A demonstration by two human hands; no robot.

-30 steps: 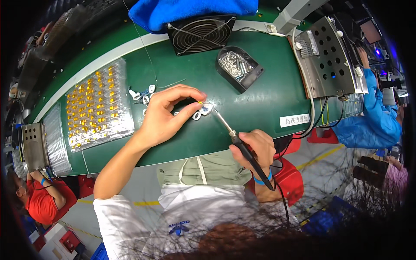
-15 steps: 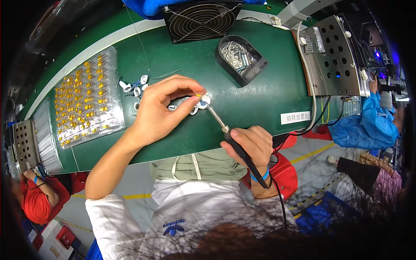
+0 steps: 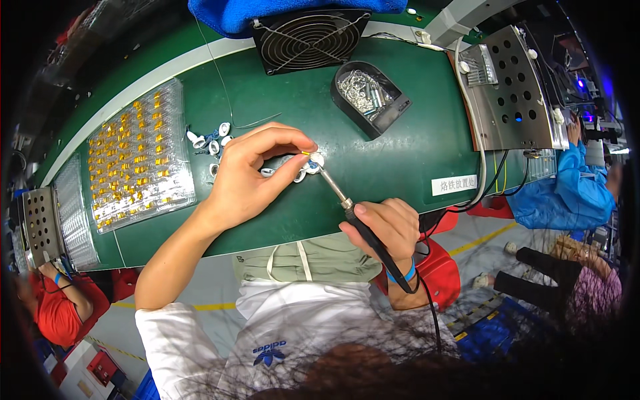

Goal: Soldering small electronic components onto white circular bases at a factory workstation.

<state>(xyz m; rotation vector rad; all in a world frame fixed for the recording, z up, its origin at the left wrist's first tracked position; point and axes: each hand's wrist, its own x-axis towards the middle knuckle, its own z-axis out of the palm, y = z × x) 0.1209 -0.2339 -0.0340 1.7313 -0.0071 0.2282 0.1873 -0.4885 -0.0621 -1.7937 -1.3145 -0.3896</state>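
A tiny yellow piece (image 3: 307, 153) sits pinched between thumb and forefinger of a worker's left hand (image 3: 250, 173), low over a green workbench (image 3: 420, 153), next to a small white part (image 3: 318, 160). The right hand (image 3: 388, 230) is wrapped around a black soldering iron (image 3: 375, 245), its metal tip right at that white part; from here, I cannot tell whether the two touch. More white rings (image 3: 213, 147) lie loose beyond the left wrist, beside a clear plastic tray (image 3: 177, 147) lined with gold-coloured pieces. Ahead stand a black bin (image 3: 388, 121) of shiny metal bits and a black fan (image 3: 312, 41) below a blue cloth (image 3: 233, 17). At right, a co-worker in blue (image 3: 560, 193) sits beyond a metal box (image 3: 517, 100) punched with round holes.
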